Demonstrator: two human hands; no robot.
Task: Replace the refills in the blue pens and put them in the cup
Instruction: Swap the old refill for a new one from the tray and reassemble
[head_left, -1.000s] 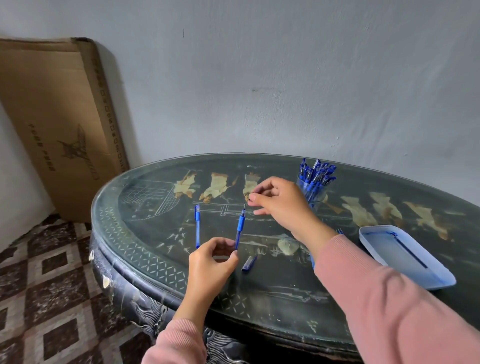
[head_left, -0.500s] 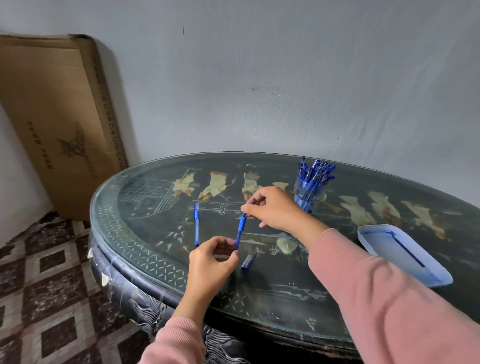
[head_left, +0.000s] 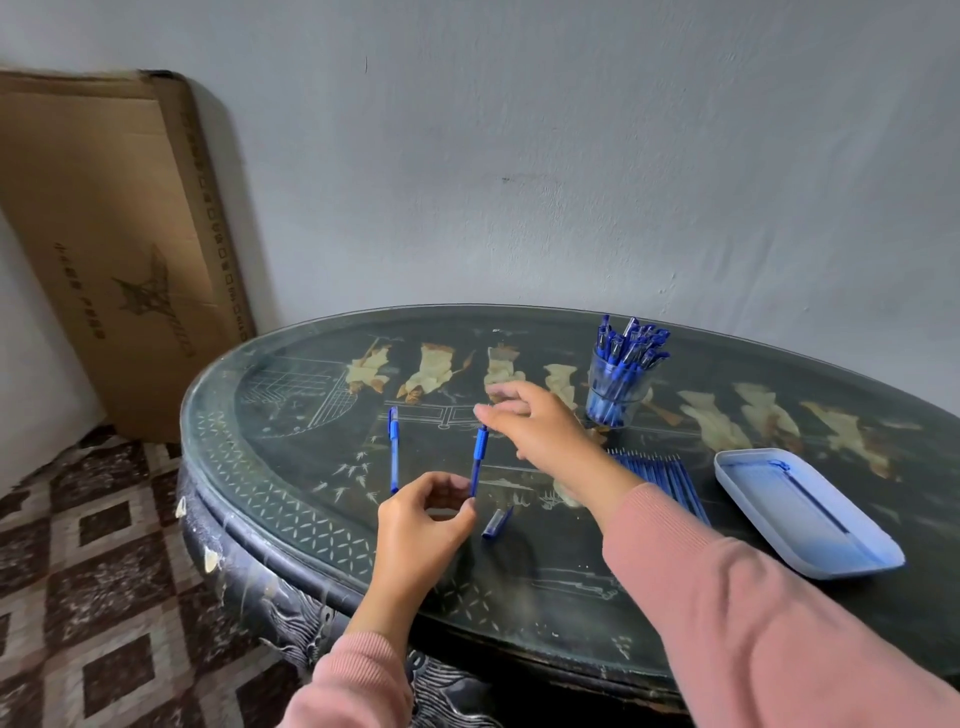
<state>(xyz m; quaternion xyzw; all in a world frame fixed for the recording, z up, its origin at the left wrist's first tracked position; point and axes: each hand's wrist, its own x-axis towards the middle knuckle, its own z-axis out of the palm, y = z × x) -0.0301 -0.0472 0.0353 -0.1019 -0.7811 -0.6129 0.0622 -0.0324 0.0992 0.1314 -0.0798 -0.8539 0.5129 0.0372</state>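
Pink knit sleeves (head_left: 753, 613) cover both forearms at the near edge of a dark lacquered oval table (head_left: 291, 499) with a glass top. The left hand (head_left: 421, 525) pinches the lower end of a slim blue plastic pen barrel (head_left: 478, 457) between thumb and curled fingers, and the barrel stands nearly upright above the tabletop. Just beside that hand lies a short blue pen piece (head_left: 496, 522). The right hand (head_left: 545, 431) is at the barrel's top end. Its fingertips are blurred, so I cannot tell whether they grip anything. A second blue pen (head_left: 394, 449) lies flat to the left. To the right lies a row of thin blue refills (head_left: 670, 478), then a pale blue rectangular plastic tray (head_left: 748, 467). Farther back stands a clear plastic cup (head_left: 618, 387) crowded with blue pens. A flat brown cardboard box (head_left: 119, 249) leans against the grey wall.
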